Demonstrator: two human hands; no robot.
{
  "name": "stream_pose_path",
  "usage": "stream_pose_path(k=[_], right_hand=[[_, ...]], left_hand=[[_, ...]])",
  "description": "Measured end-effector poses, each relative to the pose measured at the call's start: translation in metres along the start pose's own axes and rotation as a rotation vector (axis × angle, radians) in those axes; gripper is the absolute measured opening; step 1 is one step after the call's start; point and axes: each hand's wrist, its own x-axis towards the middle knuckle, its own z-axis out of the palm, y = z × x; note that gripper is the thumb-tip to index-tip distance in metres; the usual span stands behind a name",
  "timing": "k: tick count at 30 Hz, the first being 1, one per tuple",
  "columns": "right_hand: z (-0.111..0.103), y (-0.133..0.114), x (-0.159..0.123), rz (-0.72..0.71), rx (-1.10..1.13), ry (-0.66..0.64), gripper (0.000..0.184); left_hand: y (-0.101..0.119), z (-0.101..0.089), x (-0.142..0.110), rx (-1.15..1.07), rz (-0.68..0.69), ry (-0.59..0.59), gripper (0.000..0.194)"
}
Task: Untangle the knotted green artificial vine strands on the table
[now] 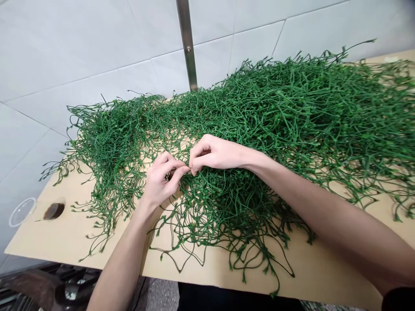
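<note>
A wide tangle of thin green plastic-looking plant stems (292,103) with small budlike tips spreads over the tan board (106,259). At its middle, my left hand (164,177) is closed in a pinch, thumb against forefinger. Touching those fingertips from the right, my right hand (210,153) is closed in a pinch too. Whatever lies between the fingertips is too small to make out. Loose stems surround both hands, and a denser clump lies below my right wrist.
A clear round plastic rim (22,211) and a dark brown round patch (54,211) are at the board's left end. Behind the board rise a metal upright (187,43) and a tiled wall (97,39). Dark objects (42,287) sit below the front left edge.
</note>
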Motion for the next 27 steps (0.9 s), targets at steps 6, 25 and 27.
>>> stream_pose_path(k=[6, 25, 27], right_hand=[[0.005, 0.001, 0.001, -0.004, -0.033, 0.044, 0.023], [0.008, -0.008, -0.001, 0.003, 0.009, 0.283, 0.012], [0.012, -0.011, -0.002, -0.032, -0.081, 0.285, 0.019]], left_hand=[[0.002, 0.001, 0.0, -0.017, -0.011, -0.075, 0.014], [-0.002, 0.001, -0.001, -0.473, -0.595, 0.071, 0.035], [0.0, 0.002, 0.0, -0.452, -0.576, 0.06, 0.036]])
